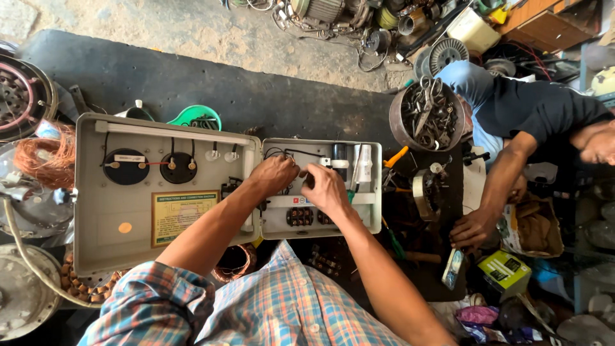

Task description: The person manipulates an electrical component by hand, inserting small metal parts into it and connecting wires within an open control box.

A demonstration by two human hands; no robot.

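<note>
My left hand [274, 174] and right hand [325, 186], fingers curled on wiring I cannot identify, work inside the open grey metal control box [368, 192] beside its hinged lid [96, 211].

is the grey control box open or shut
Open. The grey control box has its lid swung out flat to the left, showing gauge backs and wiring; both hands, left hand and right hand, reach inside.
</note>
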